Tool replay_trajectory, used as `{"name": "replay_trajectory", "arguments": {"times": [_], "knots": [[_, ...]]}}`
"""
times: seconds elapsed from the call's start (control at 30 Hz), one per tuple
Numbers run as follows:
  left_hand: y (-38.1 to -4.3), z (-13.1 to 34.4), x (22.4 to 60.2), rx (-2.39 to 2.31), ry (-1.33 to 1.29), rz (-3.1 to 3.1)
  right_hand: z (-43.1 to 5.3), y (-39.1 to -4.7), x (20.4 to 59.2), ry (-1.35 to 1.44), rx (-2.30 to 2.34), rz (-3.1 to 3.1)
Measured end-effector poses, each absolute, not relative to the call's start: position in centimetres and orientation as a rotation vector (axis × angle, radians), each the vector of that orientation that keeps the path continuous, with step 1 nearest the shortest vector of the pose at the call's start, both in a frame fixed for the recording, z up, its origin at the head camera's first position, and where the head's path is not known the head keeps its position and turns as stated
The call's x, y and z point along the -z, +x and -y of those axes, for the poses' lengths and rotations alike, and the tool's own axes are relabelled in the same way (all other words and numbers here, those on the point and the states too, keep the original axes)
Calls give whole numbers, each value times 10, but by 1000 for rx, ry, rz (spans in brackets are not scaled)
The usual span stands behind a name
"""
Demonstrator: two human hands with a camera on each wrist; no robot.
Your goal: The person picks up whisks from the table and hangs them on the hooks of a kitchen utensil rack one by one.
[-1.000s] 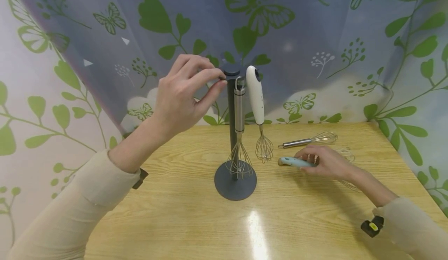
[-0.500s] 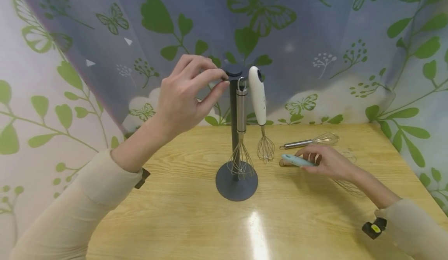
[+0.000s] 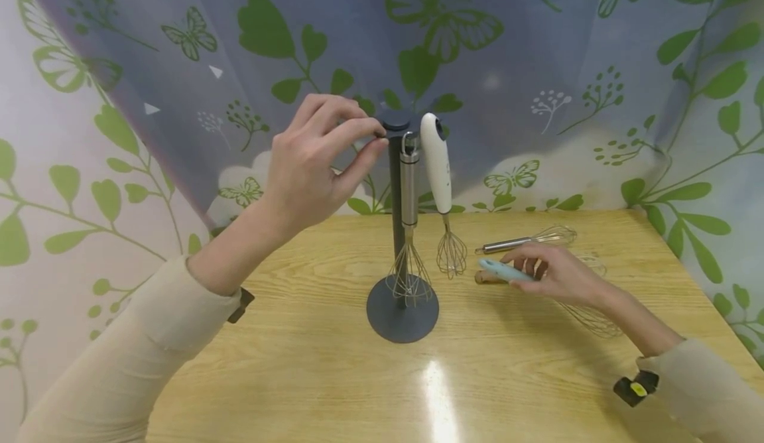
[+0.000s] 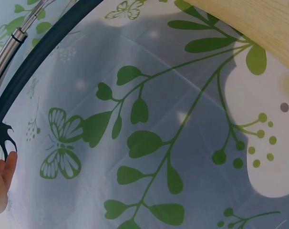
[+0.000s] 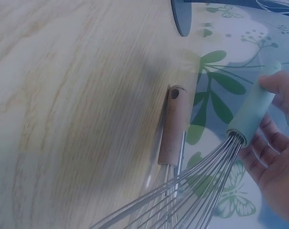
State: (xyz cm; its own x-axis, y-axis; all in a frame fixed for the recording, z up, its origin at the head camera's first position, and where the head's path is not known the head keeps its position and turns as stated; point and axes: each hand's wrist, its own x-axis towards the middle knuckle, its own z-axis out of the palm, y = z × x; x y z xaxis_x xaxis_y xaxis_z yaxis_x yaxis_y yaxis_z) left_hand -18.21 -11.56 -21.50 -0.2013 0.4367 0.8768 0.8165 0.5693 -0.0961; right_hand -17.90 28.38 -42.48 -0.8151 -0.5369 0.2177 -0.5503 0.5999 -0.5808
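My left hand [image 3: 316, 158] is at the top of a dark upright utensil stand [image 3: 402, 323]. Thumb and forefinger pinch a dark hook [image 4: 9, 138] of its crown. Two whisks hang from the stand: a steel-handled whisk [image 3: 409, 191] in front and a white-handled whisk [image 3: 438, 164] on the right. To the right, low over the table, my right hand [image 3: 558, 274] grips a light-blue whisk [image 5: 252, 112] by its handle. Its wires slant down in the right wrist view. Beneath it lies a wooden-handled whisk [image 5: 173, 129], partly hidden by the hand in the head view.
Another steel-handled whisk [image 3: 507, 245] lies behind my right hand on the wooden table [image 3: 298, 377]. A curtain [image 3: 334, 25] printed with leaves and butterflies hangs behind the table. The stand rises between my two hands.
The light-blue whisk's handle end has lifted and tilted up, uncovering more of the wooden handle below. My left hand stays at the stand's top.
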Motion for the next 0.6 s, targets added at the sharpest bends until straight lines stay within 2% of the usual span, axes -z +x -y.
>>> {"name": "replay_trajectory", "arguments": {"times": [0.6], "knots": [[-182,115,216,508,-1012,1833,-279,-174,415,1038,-1134,2638]]}}
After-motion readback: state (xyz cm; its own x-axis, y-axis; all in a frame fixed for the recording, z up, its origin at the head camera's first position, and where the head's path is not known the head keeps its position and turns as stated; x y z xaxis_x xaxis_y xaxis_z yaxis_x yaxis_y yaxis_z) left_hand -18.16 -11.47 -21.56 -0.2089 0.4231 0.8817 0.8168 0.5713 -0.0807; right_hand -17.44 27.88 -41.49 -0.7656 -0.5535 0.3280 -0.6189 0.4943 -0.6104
